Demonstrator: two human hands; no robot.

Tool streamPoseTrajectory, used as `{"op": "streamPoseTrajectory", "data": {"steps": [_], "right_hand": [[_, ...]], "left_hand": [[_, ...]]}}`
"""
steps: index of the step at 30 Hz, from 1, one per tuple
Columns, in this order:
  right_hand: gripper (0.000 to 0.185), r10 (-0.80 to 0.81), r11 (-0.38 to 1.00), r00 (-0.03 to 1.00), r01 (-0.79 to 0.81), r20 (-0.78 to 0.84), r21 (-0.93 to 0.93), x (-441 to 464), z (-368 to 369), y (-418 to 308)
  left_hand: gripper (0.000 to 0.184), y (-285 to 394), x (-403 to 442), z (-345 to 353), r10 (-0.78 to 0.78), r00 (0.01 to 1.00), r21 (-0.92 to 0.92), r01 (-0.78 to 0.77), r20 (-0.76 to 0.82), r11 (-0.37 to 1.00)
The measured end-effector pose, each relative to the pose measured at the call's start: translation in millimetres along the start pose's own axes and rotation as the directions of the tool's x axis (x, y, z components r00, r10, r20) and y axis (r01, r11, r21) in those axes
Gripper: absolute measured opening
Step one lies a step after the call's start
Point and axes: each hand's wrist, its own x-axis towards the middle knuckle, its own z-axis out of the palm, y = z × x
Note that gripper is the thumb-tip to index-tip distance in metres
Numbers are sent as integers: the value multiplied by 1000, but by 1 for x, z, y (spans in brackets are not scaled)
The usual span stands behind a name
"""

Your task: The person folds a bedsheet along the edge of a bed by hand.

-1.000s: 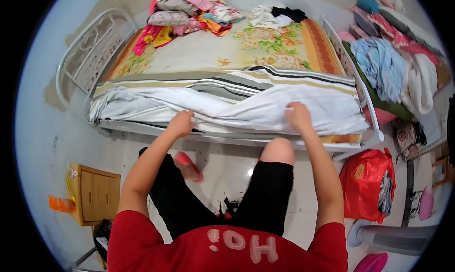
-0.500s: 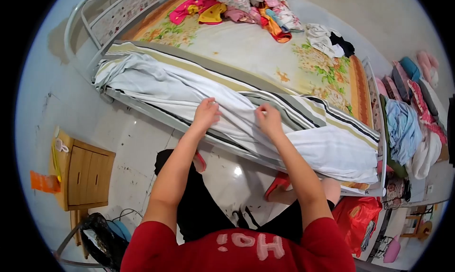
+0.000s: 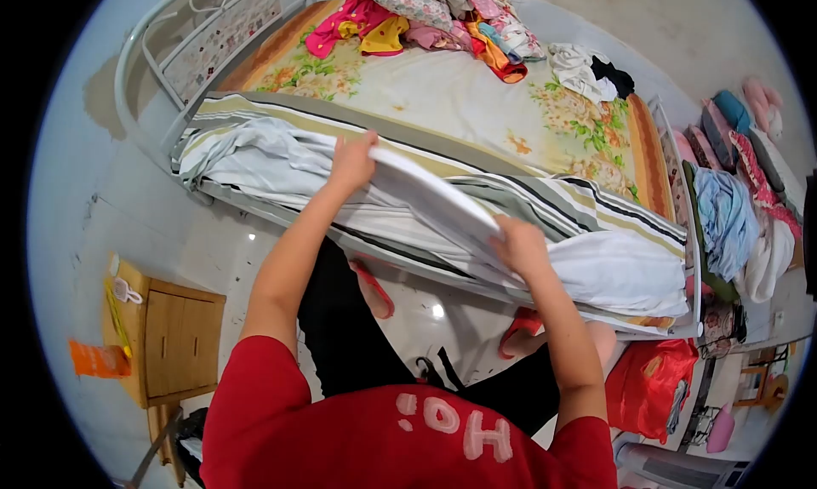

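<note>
Along the near edge of the bed lies a striped quilt cover [image 3: 613, 268], bunched lengthwise, with a white side and a side striped in grey, olive and black. My left hand [image 3: 353, 160] is closed on the white fabric left of the middle. Further right, my right hand [image 3: 521, 245] grips the same cloth. Between the two hands a fold of the white side is pulled taut and lifted above the rest. The fingertips are partly hidden behind the cloth.
On the flowered bed sheet [image 3: 425, 93] lie a pile of colourful clothes [image 3: 417, 21] and white-and-black clothing [image 3: 587, 72]. A metal bed frame [image 3: 132, 89] surrounds it. A wooden cabinet [image 3: 183, 340] stands left, a red bag [image 3: 651, 387] right, and stacked bedding [image 3: 723, 225] beyond the bed's end.
Both hands have moved apart, the left up and leftward, the right down and rightward. The white fabric between them has gone from slack folds to a raised, stretched edge.
</note>
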Motion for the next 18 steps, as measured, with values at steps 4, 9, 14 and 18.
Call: {"op": "streamPoseTrajectory", "data": {"steps": [4,9,14,18], "right_hand": [[33,78,996,894,-55,-442,64,4,-18,-21],[35,-8,999,813,37,-582,39,-2,14,-23],[33,237,876,957,-137,-166,462,-13,57,-13],[78,128,949,991,-107,-50,297,-17,31,-29]], "left_hand": [[23,7,-12,-58,176,868,-108,-252,-464,962],[71,-1,-72,-57,240,952,-211,-199,189,957],[61,-23,-100,-22,162,889,72,-212,429,975],[30,-35,-73,-31,257,960,-30,-255,111,966]]}}
